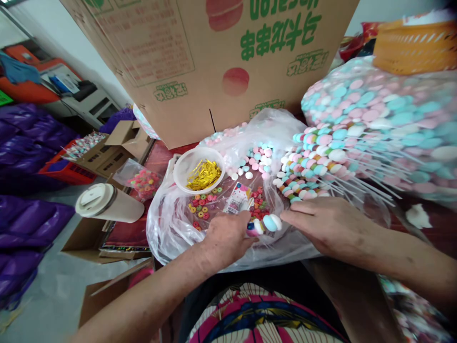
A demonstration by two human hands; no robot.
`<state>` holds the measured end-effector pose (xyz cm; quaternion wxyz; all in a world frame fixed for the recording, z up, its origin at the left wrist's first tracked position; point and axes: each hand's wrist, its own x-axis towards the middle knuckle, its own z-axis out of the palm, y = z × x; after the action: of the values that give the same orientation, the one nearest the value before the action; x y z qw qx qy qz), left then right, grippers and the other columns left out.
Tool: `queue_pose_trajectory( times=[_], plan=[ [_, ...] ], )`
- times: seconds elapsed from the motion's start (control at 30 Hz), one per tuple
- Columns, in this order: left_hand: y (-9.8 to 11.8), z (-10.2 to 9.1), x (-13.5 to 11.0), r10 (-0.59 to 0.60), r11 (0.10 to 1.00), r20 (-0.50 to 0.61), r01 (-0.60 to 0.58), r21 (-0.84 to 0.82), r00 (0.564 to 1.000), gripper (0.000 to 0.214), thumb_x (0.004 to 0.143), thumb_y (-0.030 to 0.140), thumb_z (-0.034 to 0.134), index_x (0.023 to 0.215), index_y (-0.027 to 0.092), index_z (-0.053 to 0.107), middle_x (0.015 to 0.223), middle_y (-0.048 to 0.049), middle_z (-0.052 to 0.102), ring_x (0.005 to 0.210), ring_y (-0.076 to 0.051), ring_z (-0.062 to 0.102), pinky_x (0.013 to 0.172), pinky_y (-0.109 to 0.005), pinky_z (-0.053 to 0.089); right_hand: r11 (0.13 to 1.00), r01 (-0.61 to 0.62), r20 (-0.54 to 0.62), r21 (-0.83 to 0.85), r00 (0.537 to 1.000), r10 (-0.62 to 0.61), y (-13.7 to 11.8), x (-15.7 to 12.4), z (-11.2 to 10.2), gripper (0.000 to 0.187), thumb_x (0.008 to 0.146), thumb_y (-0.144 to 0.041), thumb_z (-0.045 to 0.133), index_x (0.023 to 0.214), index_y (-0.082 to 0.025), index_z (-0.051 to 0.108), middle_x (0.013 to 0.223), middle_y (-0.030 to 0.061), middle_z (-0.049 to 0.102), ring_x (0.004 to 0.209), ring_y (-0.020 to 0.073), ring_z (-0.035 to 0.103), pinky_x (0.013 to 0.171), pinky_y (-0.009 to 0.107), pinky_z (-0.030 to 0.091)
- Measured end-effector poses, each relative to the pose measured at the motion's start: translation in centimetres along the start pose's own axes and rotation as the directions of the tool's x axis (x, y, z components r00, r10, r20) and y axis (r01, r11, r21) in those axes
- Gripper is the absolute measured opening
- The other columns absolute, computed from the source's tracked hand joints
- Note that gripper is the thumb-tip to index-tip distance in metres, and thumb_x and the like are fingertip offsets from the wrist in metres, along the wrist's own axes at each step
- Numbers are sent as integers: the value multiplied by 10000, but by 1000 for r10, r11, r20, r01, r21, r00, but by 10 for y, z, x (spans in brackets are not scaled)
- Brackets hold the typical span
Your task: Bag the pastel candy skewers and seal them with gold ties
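Note:
My left hand [228,237] is closed round one end of a marshmallow skewer [270,222], strung with white, blue and pink pieces. At the skewer's right end, the fingertips of my right hand [326,226] press together against a white piece; their exact hold is partly hidden. Just beyond my hands lie a small printed packet [235,200] and ring-shaped candies [259,202], red, green and yellow. Loose pastel marshmallows [262,159] are scattered farther back. A pile of filled skewers [317,164] with white sticks lies beside my right hand.
Clear plastic sheeting [160,233] covers the work surface. On it stands a white bowl [180,176] of gold twist ties [205,175]. A lidded cup [124,205] is at left. Behind rises a big cardboard box [200,105]; a large marshmallow bag [403,114] bulges at right.

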<state>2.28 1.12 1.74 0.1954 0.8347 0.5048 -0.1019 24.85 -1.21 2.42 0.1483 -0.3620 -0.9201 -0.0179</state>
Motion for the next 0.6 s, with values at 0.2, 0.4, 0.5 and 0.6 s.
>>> queue_pose_trajectory(
  times=[0.2,0.4,0.5,0.6],
  plan=[
    [0,-8,1,213,905,57,-175,-387,975,516,676,405,738,1095,180,538,951,-62,670,834,-234,624,707,-315,478,975,196,-52,-101,978,-202,-9,12,9,227,852,-88,415,907,-155,625,723,32,610,642,174,486,609,323,306],
    [7,-5,14,383,670,-39,-307,-677,923,642,619,233,755,1215,171,523,1103,-62,657,975,-241,608,856,-328,482,983,169,-43,67,985,-167,-14,23,18,200,795,-82,443,747,-170,616,717,48,599,682,171,499,638,309,378],
    [7,3,20,303,688,-32,-242,-684,953,716,625,274,764,1277,171,489,1161,-80,637,1039,-266,591,906,-362,463,992,105,-40,74,994,-103,-7,25,18,207,781,-67,449,774,-160,634,732,65,609,732,188,516,690,326,387],
    [10,14,25,205,774,-45,-191,-604,978,606,668,228,702,1241,167,513,1114,-101,651,997,-278,605,884,-394,460,983,92,-6,161,996,-92,-9,28,27,163,746,-71,488,724,-153,628,710,64,629,715,180,532,703,320,387]
  ],
)
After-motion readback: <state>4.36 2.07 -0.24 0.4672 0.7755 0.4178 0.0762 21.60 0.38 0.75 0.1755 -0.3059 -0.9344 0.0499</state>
